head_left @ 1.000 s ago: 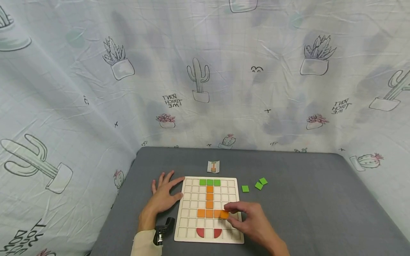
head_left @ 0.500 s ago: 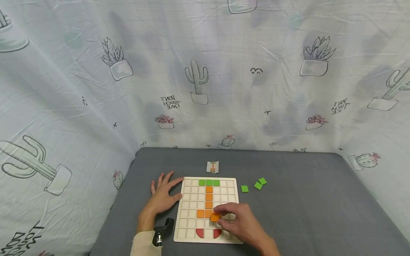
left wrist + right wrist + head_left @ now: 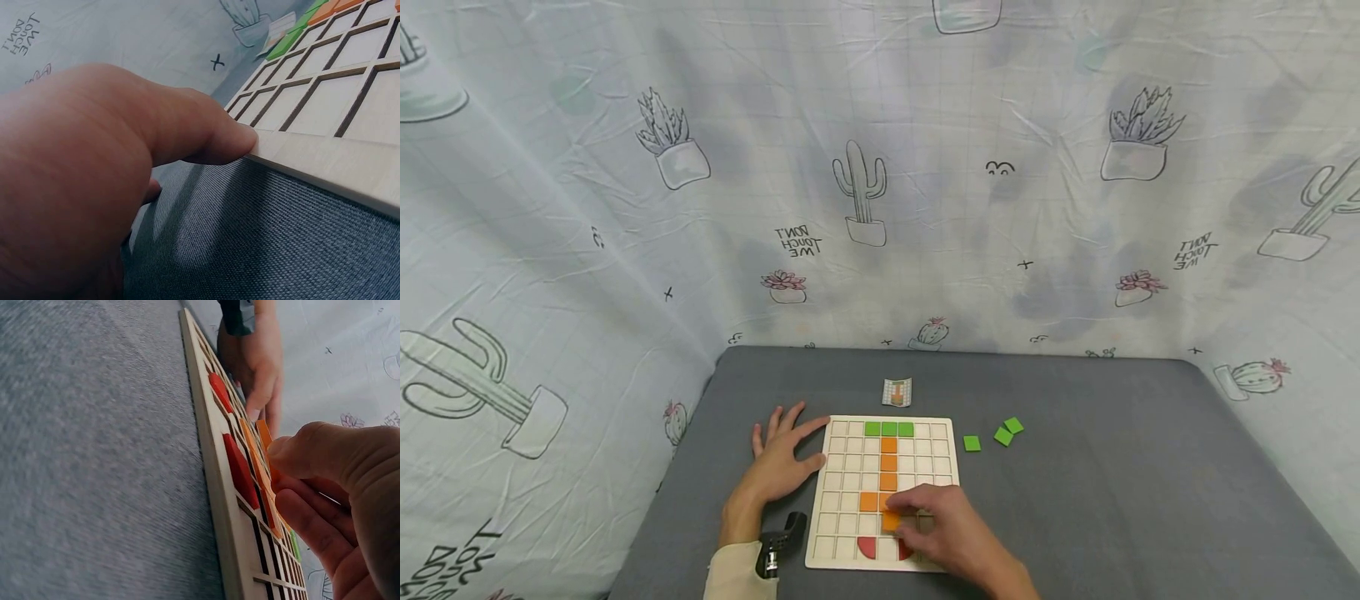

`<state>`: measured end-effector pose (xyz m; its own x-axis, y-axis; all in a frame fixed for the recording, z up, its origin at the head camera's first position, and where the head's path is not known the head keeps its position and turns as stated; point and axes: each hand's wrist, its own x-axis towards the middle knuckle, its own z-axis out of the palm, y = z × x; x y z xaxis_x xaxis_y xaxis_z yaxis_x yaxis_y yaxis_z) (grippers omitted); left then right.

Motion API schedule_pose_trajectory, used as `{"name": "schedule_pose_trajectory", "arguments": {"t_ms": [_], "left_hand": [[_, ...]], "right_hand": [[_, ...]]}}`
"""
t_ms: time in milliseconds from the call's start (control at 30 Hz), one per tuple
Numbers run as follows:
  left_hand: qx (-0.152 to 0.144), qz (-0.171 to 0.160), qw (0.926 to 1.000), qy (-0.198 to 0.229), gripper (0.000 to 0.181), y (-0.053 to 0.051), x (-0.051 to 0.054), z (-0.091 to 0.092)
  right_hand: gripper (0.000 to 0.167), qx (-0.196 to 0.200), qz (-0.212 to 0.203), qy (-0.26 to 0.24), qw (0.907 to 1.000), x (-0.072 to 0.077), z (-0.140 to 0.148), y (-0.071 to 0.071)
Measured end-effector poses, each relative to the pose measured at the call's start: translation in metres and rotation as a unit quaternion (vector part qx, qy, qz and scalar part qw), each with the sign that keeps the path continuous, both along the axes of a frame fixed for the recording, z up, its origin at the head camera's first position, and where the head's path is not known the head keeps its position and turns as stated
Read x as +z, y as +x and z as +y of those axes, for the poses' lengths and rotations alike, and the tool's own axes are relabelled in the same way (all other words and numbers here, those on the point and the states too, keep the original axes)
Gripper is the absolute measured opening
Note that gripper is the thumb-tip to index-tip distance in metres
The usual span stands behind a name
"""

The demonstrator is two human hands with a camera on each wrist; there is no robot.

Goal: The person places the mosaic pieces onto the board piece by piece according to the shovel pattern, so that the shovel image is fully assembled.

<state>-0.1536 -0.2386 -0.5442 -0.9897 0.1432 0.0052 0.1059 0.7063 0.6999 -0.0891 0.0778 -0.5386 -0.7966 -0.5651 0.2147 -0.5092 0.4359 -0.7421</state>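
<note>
My right hand (image 3: 947, 525) pinches an orange square tile (image 3: 891, 522) between thumb and fingers, low over the wooden grid board (image 3: 940, 454). In the right wrist view this tile (image 3: 265, 434) stands slightly apart from the board. Set in the grid are a row of green squares (image 3: 889, 429), a column of orange squares (image 3: 889, 463) and an orange row partly covered by my right hand. Two red quarter-round pieces (image 3: 867, 547) lie near the front edge, one partly hidden. My left hand (image 3: 778, 458) rests with fingers spread, thumb touching the board's left edge (image 3: 294, 167).
Three loose green squares (image 3: 972, 443) lie on the grey table (image 3: 1112, 483) right of the board. Behind the board is a small pattern card (image 3: 897, 392). A cactus-print curtain (image 3: 940, 225) surrounds the table.
My right hand has moved left across the board with the orange tile, from the right end of the orange row to just below its middle. My left hand stays put.
</note>
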Motion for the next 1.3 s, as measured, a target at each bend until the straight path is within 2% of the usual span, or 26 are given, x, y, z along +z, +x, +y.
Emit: {"name": "schedule_pose_trajectory", "arguments": {"t_ms": [333, 600, 833, 967, 1200, 1300], "left_hand": [[0.005, 0.001, 1.0, -0.005, 0.061, -0.0006, -0.0022, 0.0], [0.007, 0.007, 0.9999, -0.005, 0.06, -0.0011, -0.0041, 0.0013], [0.009, 0.02, 0.9998, 0.0, 0.059, -0.0017, -0.0047, 0.0025], [0.009, 0.012, 0.9999, -0.002, 0.06, -0.0014, -0.0037, 0.0024], [0.007, -0.001, 1.0, -0.006, 0.06, -0.0015, -0.0024, 0.0016], [0.007, -0.003, 0.9999, -0.007, 0.061, -0.0019, -0.0024, 0.0011]], "right_hand": [[0.032, -0.001, 0.001, 0.067, 0.9977, 0.0046, -0.0076, 0.0002], [0.03, 0.0, 0.01, 0.094, 0.9955, 0.0049, -0.009, 0.0005], [0.03, -0.001, 0.029, 0.099, 0.9947, 0.0036, -0.0101, 0.0017], [0.03, 0.0, 0.031, 0.1, 0.9945, 0.004, -0.0105, 0.002], [0.029, 0.004, 0.059, 0.086, 0.9945, -0.0005, -0.01, 0.0022], [0.029, 0.003, 0.051, 0.083, 0.9952, -0.0017, -0.0095, 0.0021]]}}
